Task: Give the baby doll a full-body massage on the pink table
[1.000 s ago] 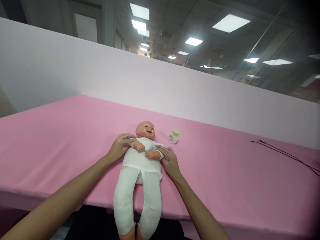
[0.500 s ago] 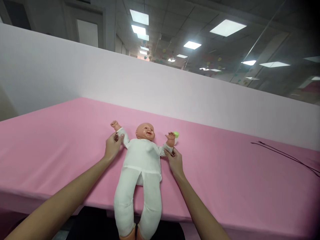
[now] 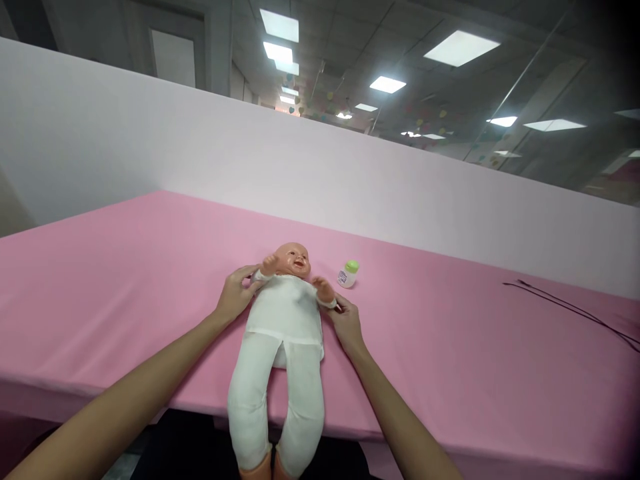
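Head view: left hand (image 3: 233, 295) and right hand (image 3: 347, 325) stand apart, each pinching a cuff of the white bodysuit (image 3: 284, 313) on a baby doll (image 3: 293, 261), which holds the forearms raised. Doll lies supine on a pink-covered table (image 3: 125, 300), legs over the near edge. Green-capped bottle (image 3: 349, 274) stands near the right hand; thin black cord (image 3: 570, 307) lies well right.

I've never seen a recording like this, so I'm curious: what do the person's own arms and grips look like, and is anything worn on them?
They are a person's own slim arms. No sleeve shows on the left forearm or right forearm. The left grip and right grip are bare human hands without gloves. No watch, bracelet, cable or marking is visible on either arm.
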The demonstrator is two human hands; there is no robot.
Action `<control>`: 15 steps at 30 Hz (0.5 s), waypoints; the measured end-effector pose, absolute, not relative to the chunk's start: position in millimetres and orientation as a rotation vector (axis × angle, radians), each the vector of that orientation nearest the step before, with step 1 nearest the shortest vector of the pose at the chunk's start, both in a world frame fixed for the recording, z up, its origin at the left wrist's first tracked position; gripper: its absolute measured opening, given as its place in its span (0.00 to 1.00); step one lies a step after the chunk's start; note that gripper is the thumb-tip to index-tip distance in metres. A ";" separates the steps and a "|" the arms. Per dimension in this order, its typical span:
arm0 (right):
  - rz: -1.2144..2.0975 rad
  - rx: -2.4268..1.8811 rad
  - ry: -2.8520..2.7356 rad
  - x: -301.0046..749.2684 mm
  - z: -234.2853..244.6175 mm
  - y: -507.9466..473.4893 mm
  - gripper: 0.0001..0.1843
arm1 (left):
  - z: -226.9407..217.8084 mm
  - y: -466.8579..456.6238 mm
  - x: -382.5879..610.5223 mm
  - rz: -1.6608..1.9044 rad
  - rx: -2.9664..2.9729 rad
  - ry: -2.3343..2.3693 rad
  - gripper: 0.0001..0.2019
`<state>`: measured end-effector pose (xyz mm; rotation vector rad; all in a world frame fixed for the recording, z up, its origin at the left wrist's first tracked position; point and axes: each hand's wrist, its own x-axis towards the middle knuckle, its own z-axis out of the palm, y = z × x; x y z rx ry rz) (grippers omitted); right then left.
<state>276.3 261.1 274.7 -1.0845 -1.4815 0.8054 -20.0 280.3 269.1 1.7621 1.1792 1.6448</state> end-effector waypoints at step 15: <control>0.769 -1.047 -1.607 279.2 275.6 262.0 0.18 | 271.6 277.2 -20.8 1.608 1.866 1.206 0.15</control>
